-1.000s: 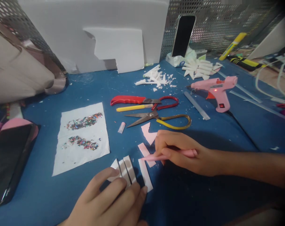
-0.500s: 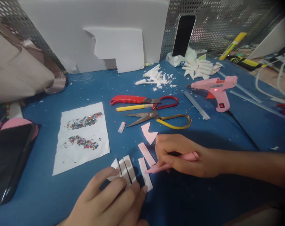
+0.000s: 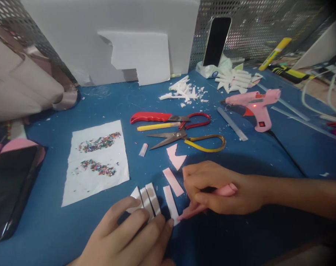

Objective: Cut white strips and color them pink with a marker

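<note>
My right hand (image 3: 216,181) grips a pink marker (image 3: 194,210), its tip at the lower end of a pale pink strip (image 3: 170,201). My left hand (image 3: 130,234) lies with fingers outstretched over several white strips (image 3: 153,198) placed side by side. One of its fingertips rests at the lower edge of the pale pink strip. Just beyond are another pink strip (image 3: 173,181) and a notched pink scrap (image 3: 175,158). Part of the white strips is hidden under the left fingers.
Scissors (image 3: 181,136), a red-handled cutter (image 3: 153,117) and a yellow pen (image 3: 158,126) lie ahead. A pink glue gun (image 3: 258,101) stands to the right with its cord. Left are paper (image 3: 101,188) bearing glitter and a dark phone (image 3: 14,184). White scraps (image 3: 181,90) lie farther back.
My right hand has moved the marker tip down the pale pink strip, from its middle to its lower end. My left hand stays put.
</note>
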Tool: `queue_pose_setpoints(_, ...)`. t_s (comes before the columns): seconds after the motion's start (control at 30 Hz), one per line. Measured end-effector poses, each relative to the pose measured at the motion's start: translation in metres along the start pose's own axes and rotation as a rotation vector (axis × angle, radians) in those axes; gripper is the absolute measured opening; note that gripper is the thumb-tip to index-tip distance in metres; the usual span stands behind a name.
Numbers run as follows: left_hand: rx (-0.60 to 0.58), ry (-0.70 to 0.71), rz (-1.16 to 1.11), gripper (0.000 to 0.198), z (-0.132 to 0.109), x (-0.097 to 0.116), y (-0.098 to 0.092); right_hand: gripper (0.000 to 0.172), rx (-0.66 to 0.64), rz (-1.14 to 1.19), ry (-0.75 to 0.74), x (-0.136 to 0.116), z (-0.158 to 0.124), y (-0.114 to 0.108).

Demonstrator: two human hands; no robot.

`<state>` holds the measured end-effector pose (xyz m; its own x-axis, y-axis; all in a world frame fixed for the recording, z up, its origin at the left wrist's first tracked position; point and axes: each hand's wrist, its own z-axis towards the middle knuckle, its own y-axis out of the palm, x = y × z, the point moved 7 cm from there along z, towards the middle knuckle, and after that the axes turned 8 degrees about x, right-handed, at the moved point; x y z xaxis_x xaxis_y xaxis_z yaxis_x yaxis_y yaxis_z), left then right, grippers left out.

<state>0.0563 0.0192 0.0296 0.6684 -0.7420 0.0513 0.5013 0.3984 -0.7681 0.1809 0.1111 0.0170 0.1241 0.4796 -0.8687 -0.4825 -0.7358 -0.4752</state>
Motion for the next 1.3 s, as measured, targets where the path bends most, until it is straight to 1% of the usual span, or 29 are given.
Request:
queue_pose_setpoints(0.07,0.012,-0.005,-0.003,0.035,0.001,-0.001,-0.001,0.018,-0.027,0.012,0.0,0.001,0.0,0.001)
queue_pose_setpoints(0.17,0.022,0.0,-0.011,0.034,0.002,0.001,-0.002,0.024,-0.035,0.127,0.013,0.003,-0.002,0.0)
queue_pose_setpoints(0.23,0.012,-0.01,-0.013,0.034,0.002,0.001,-0.001,0.027,0.023,0.16,0.049,0.007,-0.004,-0.004)
queue_pose_setpoints(0.3,0.006,-0.005,-0.011,0.034,0.001,0.002,-0.001,0.028,0.094,0.124,0.094,0.011,-0.005,-0.008)
queue_pose_setpoints(0.37,-0.01,0.0,-0.008,0.033,0.0,0.002,0.0,0.026,0.122,0.08,0.106,0.012,-0.006,-0.009)
queue_pose_setpoints(0.53,0.028,-0.011,-0.009,0.035,-0.002,0.001,-0.004,0.026,0.098,0.041,0.019,0.004,-0.003,-0.006)
queue_pose_setpoints(0.63,0.008,-0.006,-0.019,0.034,-0.001,0.002,-0.003,0.023,0.065,0.05,-0.008,0.003,-0.003,-0.004)
queue_pose_setpoints(0.7,-0.01,-0.011,-0.016,0.033,0.001,0.001,-0.002,0.021,0.03,0.052,-0.015,0.003,-0.004,-0.002)
queue_pose_setpoints(0.77,-0.012,-0.016,-0.02,0.033,0.003,0.001,-0.001,0.022,0.022,0.057,-0.018,0.003,-0.005,-0.002)
queue_pose_setpoints(0.87,-0.002,-0.042,-0.022,0.033,0.003,-0.002,0.001,0.026,0.073,0.048,0.02,0.003,-0.004,-0.007)
queue_pose_setpoints(0.93,0.004,-0.031,-0.009,0.034,0.002,-0.003,0.002,0.028,0.105,0.031,0.055,0.004,-0.003,-0.009)
queue_pose_setpoints(1.03,0.009,-0.013,-0.007,0.034,-0.001,-0.001,0.001,0.028,0.115,0.026,0.043,0.004,-0.002,-0.01)
queue_pose_setpoints(1.13,0.019,-0.019,-0.016,0.034,-0.004,0.001,-0.001,0.027,0.095,0.027,0.005,0.003,-0.003,-0.007)
queue_pose_setpoints(1.3,-0.005,-0.028,-0.004,0.034,-0.003,0.001,-0.001,0.02,0.023,0.031,-0.028,0.002,-0.004,-0.001)
